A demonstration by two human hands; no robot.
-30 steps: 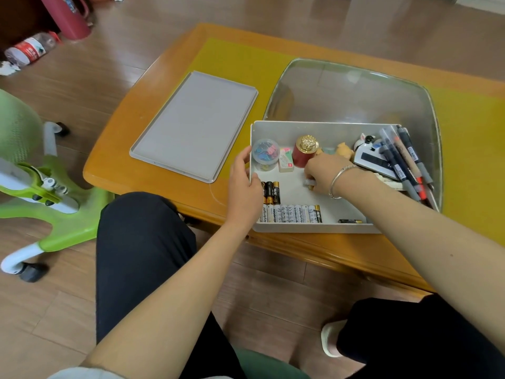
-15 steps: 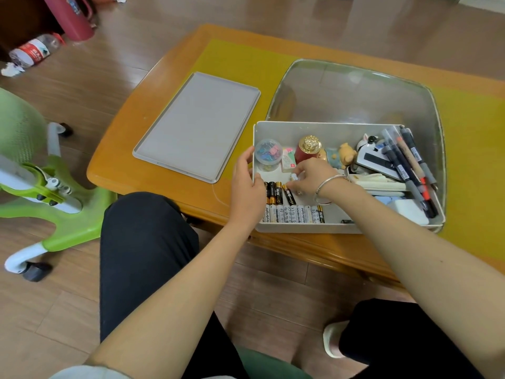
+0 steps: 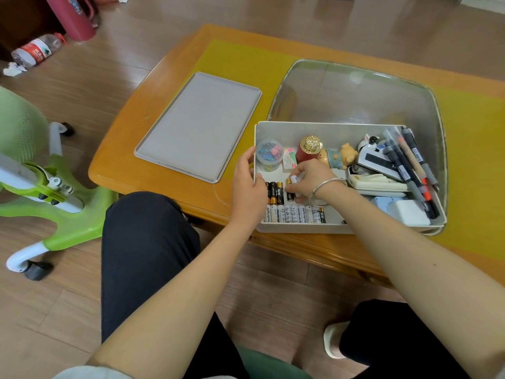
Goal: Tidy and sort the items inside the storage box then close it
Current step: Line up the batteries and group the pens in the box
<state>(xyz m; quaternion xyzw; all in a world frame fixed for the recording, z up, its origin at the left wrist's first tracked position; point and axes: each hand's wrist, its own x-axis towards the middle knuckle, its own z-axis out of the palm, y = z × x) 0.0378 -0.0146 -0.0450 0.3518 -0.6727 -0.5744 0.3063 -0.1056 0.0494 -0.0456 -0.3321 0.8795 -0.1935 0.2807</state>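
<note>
In the head view, the storage box (image 3: 322,228) stands on the near edge of the counter (image 3: 169,170), partly on a clear glass tray (image 3: 355,91). Its grey lid (image 3: 199,127) lies flat on the counter, to the left of the box and apart from it.

The left hand (image 3: 247,187) holds the left wall of the box, with the thumb over the rim and the palm against the outside. The right hand (image 3: 308,179) is inside the box with the fingers curled around a small white battery (image 3: 294,178), just beside a short row of black and gold batteries (image 3: 274,192). In front of these, a row of white batteries (image 3: 293,214) lies along the near wall.

At the back stand a round tub of coloured clips (image 3: 269,154), a red bottle with a gold cap (image 3: 308,150) and a small bear figure (image 3: 341,158). At the right end, several pens (image 3: 410,170) lie in a pile over other things.

The batteries look small, hard and smooth, so I think they roll easily; it is best to pinch each one at its middle and lay it against its neighbour. The box seems light and stiff plastic, so the hand on its wall probably keeps it from sliding. The lid is thin and flat, and I would take it by its long edges.
</note>
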